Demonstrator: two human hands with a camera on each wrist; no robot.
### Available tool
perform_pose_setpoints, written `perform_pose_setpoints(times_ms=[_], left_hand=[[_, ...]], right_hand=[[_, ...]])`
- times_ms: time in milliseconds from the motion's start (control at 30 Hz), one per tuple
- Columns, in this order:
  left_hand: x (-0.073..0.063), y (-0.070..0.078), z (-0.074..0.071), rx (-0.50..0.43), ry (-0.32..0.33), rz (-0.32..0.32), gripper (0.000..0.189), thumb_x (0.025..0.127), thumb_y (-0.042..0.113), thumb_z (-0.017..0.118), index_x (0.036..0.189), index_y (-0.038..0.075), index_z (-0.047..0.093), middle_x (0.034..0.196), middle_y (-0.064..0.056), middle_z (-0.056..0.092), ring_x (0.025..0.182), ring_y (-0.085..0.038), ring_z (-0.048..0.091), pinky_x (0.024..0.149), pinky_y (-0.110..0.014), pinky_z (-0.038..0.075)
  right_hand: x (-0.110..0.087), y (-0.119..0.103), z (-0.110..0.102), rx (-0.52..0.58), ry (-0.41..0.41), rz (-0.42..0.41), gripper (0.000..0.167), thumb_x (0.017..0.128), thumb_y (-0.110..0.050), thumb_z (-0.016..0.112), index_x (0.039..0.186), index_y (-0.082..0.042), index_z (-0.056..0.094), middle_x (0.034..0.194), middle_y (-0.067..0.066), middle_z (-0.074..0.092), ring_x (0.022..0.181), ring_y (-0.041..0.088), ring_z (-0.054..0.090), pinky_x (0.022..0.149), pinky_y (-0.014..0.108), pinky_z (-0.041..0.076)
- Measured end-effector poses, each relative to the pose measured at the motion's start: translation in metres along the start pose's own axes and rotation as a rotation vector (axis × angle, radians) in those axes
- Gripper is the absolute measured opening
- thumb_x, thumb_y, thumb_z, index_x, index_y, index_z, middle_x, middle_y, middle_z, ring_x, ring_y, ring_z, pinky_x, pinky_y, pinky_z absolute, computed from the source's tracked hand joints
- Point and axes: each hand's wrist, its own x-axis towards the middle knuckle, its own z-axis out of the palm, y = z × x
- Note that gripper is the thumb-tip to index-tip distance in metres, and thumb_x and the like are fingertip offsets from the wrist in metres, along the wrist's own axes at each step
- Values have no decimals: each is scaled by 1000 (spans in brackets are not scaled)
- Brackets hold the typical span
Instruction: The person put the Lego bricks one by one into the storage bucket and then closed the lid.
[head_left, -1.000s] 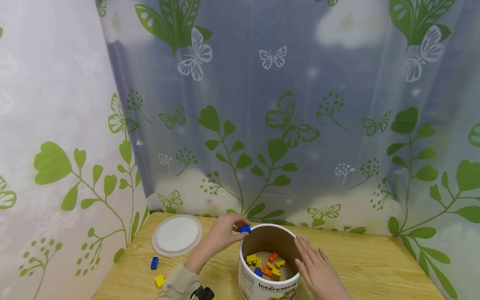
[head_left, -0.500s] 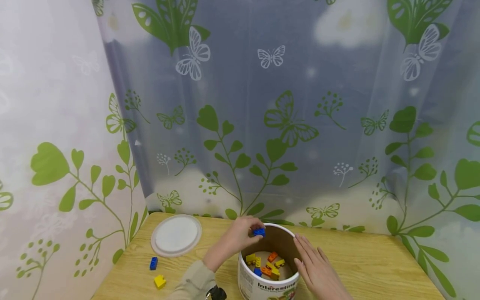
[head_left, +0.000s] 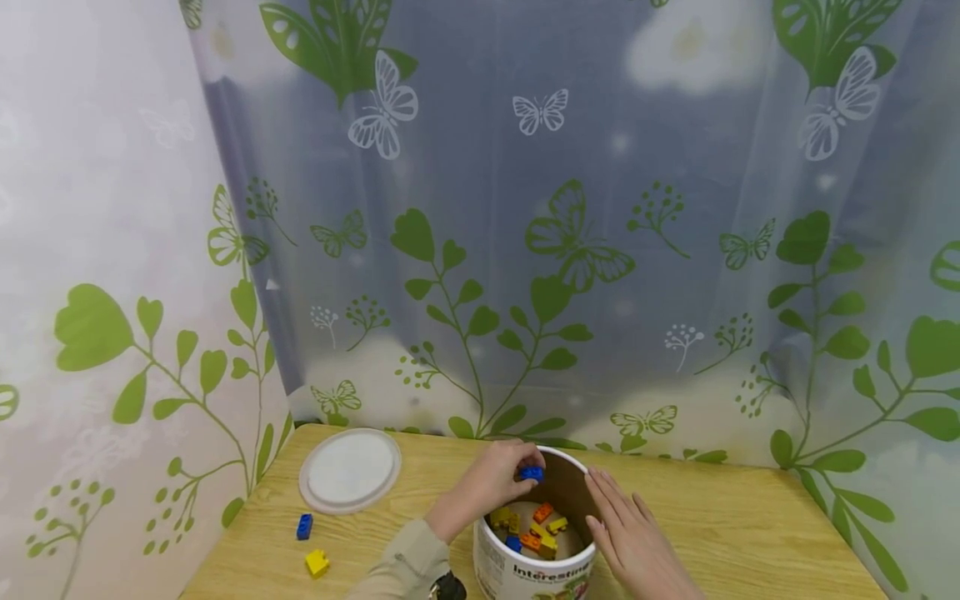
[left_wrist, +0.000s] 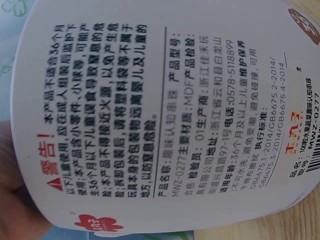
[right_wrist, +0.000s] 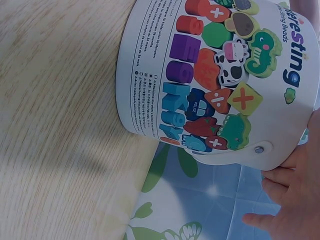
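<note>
Over the left part of the bucket's opening, my left hand [head_left: 501, 477] pinches a blue toy brick [head_left: 532, 473] between thumb and fingers. The round white bucket [head_left: 491, 560] stands upright on the table, its printed side facing me. Inside on its floor lie several yellow bricks [head_left: 557, 526], orange bricks [head_left: 543, 512] and another blue brick [head_left: 513, 543]. My right hand [head_left: 637, 537] rests with straight fingers against the bucket's right rim. In the right wrist view, the fingers [right_wrist: 280, 185] lie by the rim near the handle's rivet. The left wrist view is mostly filled by the bucket's label [left_wrist: 165, 120].
A white round lid [head_left: 351, 471] lies at the table's back left. In front of it are a loose blue brick [head_left: 303, 526] and a yellow brick [head_left: 317, 563]. Patterned curtain [head_left: 450, 250] hangs right behind the wooden table [head_left: 720, 517].
My left hand has carried the blue brick rightward from outside the bucket's left rim to over its opening, slightly lower. The right hand stays at the rim.
</note>
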Motion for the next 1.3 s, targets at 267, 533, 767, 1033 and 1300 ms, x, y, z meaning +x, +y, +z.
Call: perform_pose_setpoints(times_ms=[267, 533, 767, 1033, 1300], left_hand=[[1, 0, 6, 39, -13, -4, 18, 93, 12, 76, 110, 14, 72, 101, 2, 70, 90, -6, 65, 76, -18, 54], [-4, 1, 6, 17, 90, 13, 20, 96, 14, 71, 117, 11, 71, 109, -1, 73, 96, -10, 69, 80, -20, 56], [-11, -4, -4, -45, 199, 18, 17, 100, 19, 67, 112, 10, 73, 105, -1, 72, 92, -11, 68, 79, -23, 57], [-24, -12, -22, -104, 318, 10, 16, 100, 16, 66, 112, 7, 73, 105, -4, 74, 94, -17, 69, 79, -31, 61], [-46, -20, -43, -143, 388, -66, 20, 101, 17, 64, 117, 8, 71, 109, -6, 73, 100, -21, 70, 84, -36, 61]], right_hand=[[1, 0, -1, 15, -26, 17, 52, 106, -24, 52, 154, -7, 42, 158, 10, 42, 145, 32, 40, 108, 65, 39], [0, -1, -1, 11, -4, -4, 52, 106, -24, 52, 154, -6, 43, 158, 11, 43, 144, 32, 41, 107, 65, 41], [0, -2, -2, 20, -11, 7, 51, 106, -23, 52, 154, -6, 43, 158, 11, 42, 144, 33, 40, 108, 65, 39], [0, -1, 0, 17, 2, 4, 52, 105, -22, 53, 153, -4, 43, 158, 12, 42, 145, 33, 39, 109, 66, 38], [-1, -1, 0, 1, 22, -23, 51, 107, -26, 49, 152, -4, 44, 157, 13, 43, 143, 34, 41, 107, 65, 40]])
